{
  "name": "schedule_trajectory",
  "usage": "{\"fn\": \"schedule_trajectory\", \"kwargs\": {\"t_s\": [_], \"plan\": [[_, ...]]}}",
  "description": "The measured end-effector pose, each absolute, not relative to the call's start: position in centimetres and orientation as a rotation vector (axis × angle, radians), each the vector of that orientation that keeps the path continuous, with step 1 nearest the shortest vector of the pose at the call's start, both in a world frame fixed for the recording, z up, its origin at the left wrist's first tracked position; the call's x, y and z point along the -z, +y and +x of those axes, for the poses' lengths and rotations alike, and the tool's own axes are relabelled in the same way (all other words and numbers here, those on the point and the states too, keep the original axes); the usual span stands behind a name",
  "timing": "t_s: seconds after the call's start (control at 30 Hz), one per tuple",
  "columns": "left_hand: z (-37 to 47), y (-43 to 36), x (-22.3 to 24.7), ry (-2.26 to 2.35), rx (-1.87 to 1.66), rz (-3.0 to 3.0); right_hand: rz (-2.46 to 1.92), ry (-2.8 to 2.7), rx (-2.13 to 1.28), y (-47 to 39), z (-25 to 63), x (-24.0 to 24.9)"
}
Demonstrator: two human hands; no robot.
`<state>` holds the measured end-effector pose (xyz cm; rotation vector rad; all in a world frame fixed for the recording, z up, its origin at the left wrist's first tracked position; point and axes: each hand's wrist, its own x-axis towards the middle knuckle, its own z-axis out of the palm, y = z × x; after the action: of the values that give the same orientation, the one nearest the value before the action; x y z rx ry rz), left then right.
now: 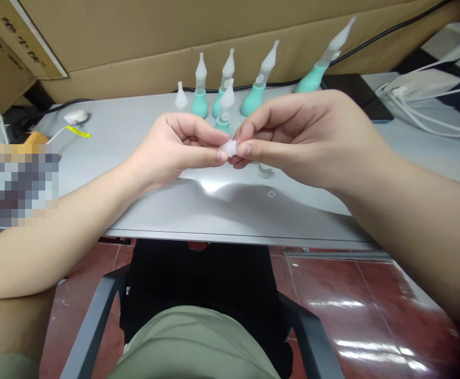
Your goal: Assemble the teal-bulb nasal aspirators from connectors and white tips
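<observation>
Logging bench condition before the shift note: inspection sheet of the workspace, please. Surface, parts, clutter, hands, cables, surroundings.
Surface: grey table, glare and shadow near the front.
Parts: white piece between the hands; five green bulbs with white tips; a loose tip left of them; small ring near the front edge.
Clutter: white gadget and yellow tag at left; dark slab at right.
Hands: left hand and right hand both pinch the white piece.
Cables: black cable at the back; white cables at right.
Surroundings: cardboard behind; chair; red floor.
</observation>
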<state>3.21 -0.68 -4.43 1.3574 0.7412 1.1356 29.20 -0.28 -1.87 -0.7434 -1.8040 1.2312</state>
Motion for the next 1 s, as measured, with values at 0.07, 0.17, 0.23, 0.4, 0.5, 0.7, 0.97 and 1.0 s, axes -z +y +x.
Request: {"fn": "schedule_trajectory", "kwargs": {"t_s": [0.07, 0.17, 0.23, 0.4, 0.5, 0.7, 0.97, 1.0], "plan": [[3.3, -0.8, 4.3, 0.736, -1.121, 1.346, -0.723, -1.804, -1.238, -0.2, 29.1, 1.9], [3.5, -0.9, 4.0, 0.748, -1.090, 1.347, -0.712, -1.800, -1.229, -0.1, 29.1, 2.1], [3.6, -1.0, 3.8, 0.743, -1.081, 1.348, -0.692, -1.793, -1.207, 0.0, 29.2, 2.2], [3.5, -1.0, 3.6, 0.678, -1.084, 1.339, -0.714, -1.786, -1.212, -0.2, 29.0, 2.3], [3.2, -0.9, 3.9, 0.667, -1.086, 1.336, -0.756, -1.788, -1.255, -0.3, 29.0, 2.1], [2.9, -0.3, 4.5, 0.689, -1.075, 1.423, -0.748, -1.822, -1.324, 0.0, 29.3, 1.8], [2.8, 0.1, 4.5, 0.640, -1.006, 1.500, -0.716, -1.761, -1.421, 0.5, 29.3, 1.8], [2.8, 0.1, 4.5, 0.620, -1.011, 1.503, -0.716, -1.761, -1.422, 0.6, 29.3, 1.9]]}}
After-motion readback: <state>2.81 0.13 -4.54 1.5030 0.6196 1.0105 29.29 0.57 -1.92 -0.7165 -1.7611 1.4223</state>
